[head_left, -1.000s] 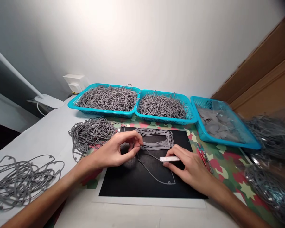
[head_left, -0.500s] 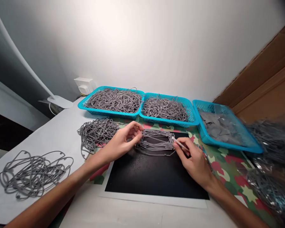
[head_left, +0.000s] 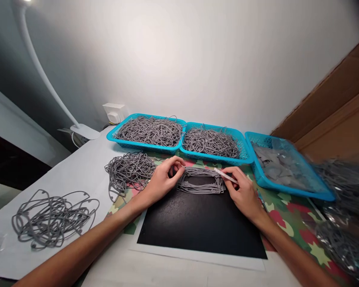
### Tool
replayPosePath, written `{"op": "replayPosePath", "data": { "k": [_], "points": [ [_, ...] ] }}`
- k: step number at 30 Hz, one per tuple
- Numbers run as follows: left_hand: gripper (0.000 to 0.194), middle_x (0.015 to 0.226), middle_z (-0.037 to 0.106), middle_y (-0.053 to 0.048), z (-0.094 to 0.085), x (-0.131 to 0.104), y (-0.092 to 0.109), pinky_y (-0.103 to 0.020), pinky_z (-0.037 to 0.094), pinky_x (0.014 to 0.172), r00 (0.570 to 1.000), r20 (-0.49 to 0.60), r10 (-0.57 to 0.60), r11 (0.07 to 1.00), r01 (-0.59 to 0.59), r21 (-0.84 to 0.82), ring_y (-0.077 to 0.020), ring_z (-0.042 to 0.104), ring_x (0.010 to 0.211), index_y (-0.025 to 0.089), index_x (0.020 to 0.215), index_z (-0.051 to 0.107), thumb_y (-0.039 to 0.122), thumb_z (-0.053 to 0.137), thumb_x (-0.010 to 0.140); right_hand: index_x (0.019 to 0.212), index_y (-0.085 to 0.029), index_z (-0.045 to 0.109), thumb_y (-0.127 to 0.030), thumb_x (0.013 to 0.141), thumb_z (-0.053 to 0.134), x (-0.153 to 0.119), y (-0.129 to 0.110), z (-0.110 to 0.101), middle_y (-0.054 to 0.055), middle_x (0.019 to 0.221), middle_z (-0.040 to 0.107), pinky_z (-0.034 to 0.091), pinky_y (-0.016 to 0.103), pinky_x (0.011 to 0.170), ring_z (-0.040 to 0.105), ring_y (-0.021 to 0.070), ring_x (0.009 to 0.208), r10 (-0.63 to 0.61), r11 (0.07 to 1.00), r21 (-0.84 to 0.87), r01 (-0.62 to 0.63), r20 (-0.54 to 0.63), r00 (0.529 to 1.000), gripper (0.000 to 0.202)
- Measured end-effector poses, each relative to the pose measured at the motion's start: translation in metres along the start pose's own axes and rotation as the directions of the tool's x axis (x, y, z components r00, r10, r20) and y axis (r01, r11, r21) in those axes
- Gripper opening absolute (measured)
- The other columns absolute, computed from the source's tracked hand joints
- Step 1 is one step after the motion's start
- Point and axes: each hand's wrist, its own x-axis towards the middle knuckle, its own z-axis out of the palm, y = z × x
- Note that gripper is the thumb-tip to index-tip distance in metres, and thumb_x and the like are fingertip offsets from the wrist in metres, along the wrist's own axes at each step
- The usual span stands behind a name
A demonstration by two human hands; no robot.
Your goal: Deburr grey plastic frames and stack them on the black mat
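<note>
Thin grey rubber gaskets point(head_left: 202, 189) lie stacked as a long rectangular loop on a black sheet point(head_left: 197, 227). At the stack's left end is my left hand point(head_left: 167, 173), its fingers curled and thumb and index tips close together on the strands. My right hand point(head_left: 242, 191) grips a slim white stick point(head_left: 225, 175) between thumb and fingers. The stick's tip points left, over the upper right corner of the stack. Left of my left hand sits a tangled heap of grey gaskets point(head_left: 130, 171).
Two blue baskets point(head_left: 140, 146) point(head_left: 215, 158) full of grey gaskets stand by the wall. A third blue basket point(head_left: 296, 189) holds flat grey pieces in clear plastic. Loose gaskets point(head_left: 55, 219) lie at left, bagged ones point(head_left: 338, 243) at right. A white lamp point(head_left: 46, 83) rises at the left.
The white stick's tip has moved from the stack's right end to its upper right corner. A strand that sagged below the stack now lies in line with the others. The view has shifted slightly.
</note>
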Motion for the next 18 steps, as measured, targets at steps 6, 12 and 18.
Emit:
{"op": "replayPosePath", "data": {
  "k": [6, 12, 18],
  "points": [
    [0.013, 0.106, 0.067, -0.005, 0.002, -0.005, 0.004, -0.030, 0.052, 0.084, 0.996, -0.055, 0.070, 0.991, -0.063, 0.118, -0.0190, 0.066, 0.096, 0.022, 0.107, 0.070, 0.028, 0.059, 0.111, 0.128, -0.025, 0.072, -0.023, 0.114, 0.051, -0.010, -0.003, 0.001, 0.011, 0.130, 0.068, 0.055, 0.040, 0.095, 0.072, 0.0277, 0.116, -0.100, 0.982, -0.169, 0.087, -0.066, 0.993, 0.025],
    [0.036, 0.066, 0.057, 0.006, -0.015, -0.012, 0.006, -0.027, 0.041, 0.059, 0.990, -0.125, 0.063, 0.963, -0.027, 0.267, -0.0120, 0.049, 0.054, 0.023, 0.093, 0.064, 0.048, 0.054, 0.116, 0.121, -0.026, 0.070, -0.026, 0.115, 0.052, -0.033, -0.016, -0.003, 0.009, 0.119, 0.066, 0.055, 0.036, 0.083, 0.074, 0.0248, 0.102, -0.217, 0.946, -0.266, 0.186, -0.089, 0.972, 0.019],
    [0.066, 0.052, 0.040, 0.005, -0.082, 0.006, 0.001, -0.031, 0.024, 0.055, 0.977, -0.211, 0.015, 0.904, 0.077, 0.421, -0.0130, 0.039, 0.049, 0.021, 0.060, 0.047, 0.061, 0.054, 0.113, 0.117, -0.027, 0.070, -0.031, 0.115, 0.052, -0.038, -0.017, -0.003, 0.007, 0.117, 0.067, 0.058, 0.034, 0.077, 0.076, 0.0237, 0.100, -0.221, 0.943, -0.269, 0.194, -0.072, 0.973, 0.019]
  ]
}}
